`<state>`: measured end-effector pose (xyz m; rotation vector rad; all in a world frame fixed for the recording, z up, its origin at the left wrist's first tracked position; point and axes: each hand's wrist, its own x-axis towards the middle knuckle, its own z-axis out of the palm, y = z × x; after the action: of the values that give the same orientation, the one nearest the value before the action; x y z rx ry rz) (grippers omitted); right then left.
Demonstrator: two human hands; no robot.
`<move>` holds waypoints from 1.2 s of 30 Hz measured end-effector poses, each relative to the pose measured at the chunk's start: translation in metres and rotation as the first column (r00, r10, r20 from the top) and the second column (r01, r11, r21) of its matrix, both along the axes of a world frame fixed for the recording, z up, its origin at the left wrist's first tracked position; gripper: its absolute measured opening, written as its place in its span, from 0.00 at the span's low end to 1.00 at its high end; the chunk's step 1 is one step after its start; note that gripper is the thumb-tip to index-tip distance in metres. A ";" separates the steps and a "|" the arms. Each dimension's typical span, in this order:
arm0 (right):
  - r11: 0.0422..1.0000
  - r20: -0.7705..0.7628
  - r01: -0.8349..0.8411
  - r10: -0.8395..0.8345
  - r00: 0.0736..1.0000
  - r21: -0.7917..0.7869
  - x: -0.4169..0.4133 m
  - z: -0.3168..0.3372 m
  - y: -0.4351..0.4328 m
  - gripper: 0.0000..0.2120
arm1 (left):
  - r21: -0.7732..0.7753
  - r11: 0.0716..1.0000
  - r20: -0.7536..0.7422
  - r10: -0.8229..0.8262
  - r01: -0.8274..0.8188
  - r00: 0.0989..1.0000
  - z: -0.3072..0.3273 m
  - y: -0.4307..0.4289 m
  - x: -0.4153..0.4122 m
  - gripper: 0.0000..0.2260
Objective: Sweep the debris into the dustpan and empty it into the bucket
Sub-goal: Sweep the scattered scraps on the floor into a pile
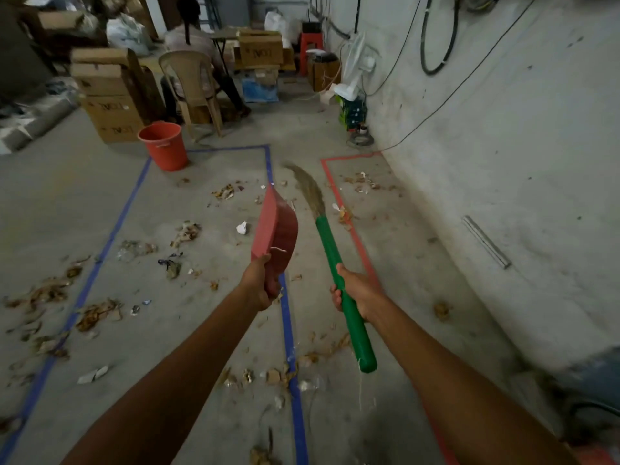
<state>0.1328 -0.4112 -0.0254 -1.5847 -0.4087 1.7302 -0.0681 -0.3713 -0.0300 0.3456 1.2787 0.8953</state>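
Note:
My left hand grips the handle of a red dustpan, held up in the air and turned on its edge. My right hand grips the green handle of a broom; its straw bristles point away from me above the floor. Debris of dry leaves, paper scraps and wrappers lies scattered over the concrete floor, mostly inside the blue tape rectangle, with some inside the red tape outline. An orange bucket stands upright at the far left corner of the blue rectangle.
A person sits on a beige plastic chair beyond the bucket. Stacked cardboard boxes stand to its left. A grey wall with hanging cables runs along the right, with a white fan at its far end.

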 end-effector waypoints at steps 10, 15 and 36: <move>0.975 0.013 0.129 -0.129 0.992 -0.183 -0.002 -0.054 -0.034 0.17 | -0.172 0.985 -0.045 -0.012 0.004 0.999 -0.071 -0.044 -0.018 0.14; 0.948 -0.097 0.232 -0.258 0.961 -0.216 0.010 -0.087 -0.076 0.14 | -0.233 0.973 -0.067 -0.018 0.002 0.998 -0.099 -0.074 -0.012 0.15; 0.898 -0.213 -0.231 0.159 0.964 -0.374 0.107 -0.156 -0.297 0.08 | -0.391 0.912 -0.131 0.079 -0.124 0.988 -0.170 -0.350 0.058 0.14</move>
<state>0.2394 -0.7083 -0.1812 -1.6896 -0.1333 2.1993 -0.0102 -0.7210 -0.1996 0.0052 1.5587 0.6856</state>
